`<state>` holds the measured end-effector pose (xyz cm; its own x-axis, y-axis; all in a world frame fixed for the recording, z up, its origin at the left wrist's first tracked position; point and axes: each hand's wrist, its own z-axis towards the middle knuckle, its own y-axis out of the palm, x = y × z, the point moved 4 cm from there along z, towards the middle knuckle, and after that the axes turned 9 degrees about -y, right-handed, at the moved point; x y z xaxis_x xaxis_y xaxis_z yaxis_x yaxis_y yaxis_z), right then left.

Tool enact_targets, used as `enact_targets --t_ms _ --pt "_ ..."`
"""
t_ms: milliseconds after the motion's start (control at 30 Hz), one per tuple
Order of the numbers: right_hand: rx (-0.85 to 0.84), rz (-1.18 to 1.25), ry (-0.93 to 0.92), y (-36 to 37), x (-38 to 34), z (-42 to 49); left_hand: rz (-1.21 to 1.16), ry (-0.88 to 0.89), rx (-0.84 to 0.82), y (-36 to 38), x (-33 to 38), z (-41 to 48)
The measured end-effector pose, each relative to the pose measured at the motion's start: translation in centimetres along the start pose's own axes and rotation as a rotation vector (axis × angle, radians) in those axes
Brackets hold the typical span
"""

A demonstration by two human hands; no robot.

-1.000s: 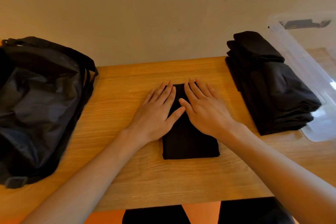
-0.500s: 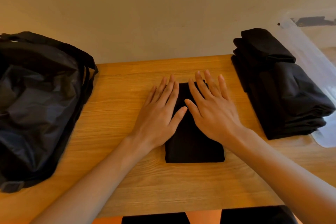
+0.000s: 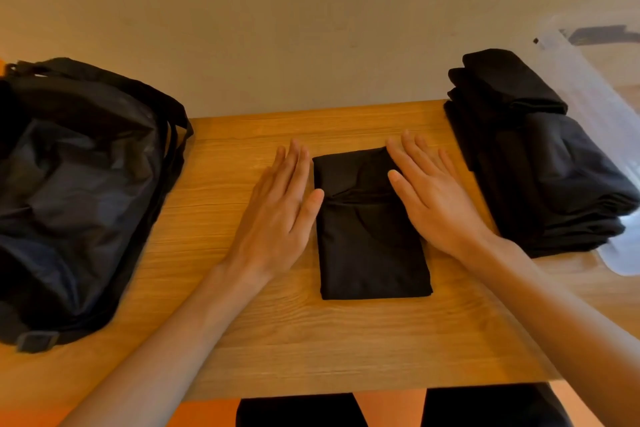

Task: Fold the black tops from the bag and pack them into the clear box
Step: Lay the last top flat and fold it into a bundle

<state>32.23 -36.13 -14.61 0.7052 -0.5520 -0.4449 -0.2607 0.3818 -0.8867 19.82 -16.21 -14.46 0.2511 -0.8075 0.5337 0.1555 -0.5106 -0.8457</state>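
Observation:
A black top (image 3: 372, 229), folded into a narrow rectangle, lies in the middle of the wooden table (image 3: 311, 340). My left hand (image 3: 277, 208) lies flat on the table at the top's left edge, its thumb touching the cloth. My right hand (image 3: 433, 198) lies flat at the right edge, fingers straight. The black bag (image 3: 79, 191) sits at the left. A stack of folded black tops (image 3: 540, 163) stands at the right, against the clear box (image 3: 588, 80).
A plain wall runs along the table's far edge. The table's near edge is just in front of my lap. The clear box reaches past the right border of the view.
Both hands have slid apart off the top of the folded garment to its left and right edges, uncovering its middle.

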Motion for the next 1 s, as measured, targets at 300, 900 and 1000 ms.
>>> enact_targets --t_ms 300,900,1000 --pt "0.103 -0.205 -0.208 -0.2 -3.6 -3.8 0.348 0.306 -0.133 1.8 2.9 -4.0" --pt "0.034 -0.171 -0.53 0.2 -3.6 -11.6 0.308 0.611 0.13 1.0 2.0 -9.4" --pt "0.109 -0.234 -0.537 0.5 -3.8 -11.8 0.31 0.617 0.19 1.2 2.6 -9.9"
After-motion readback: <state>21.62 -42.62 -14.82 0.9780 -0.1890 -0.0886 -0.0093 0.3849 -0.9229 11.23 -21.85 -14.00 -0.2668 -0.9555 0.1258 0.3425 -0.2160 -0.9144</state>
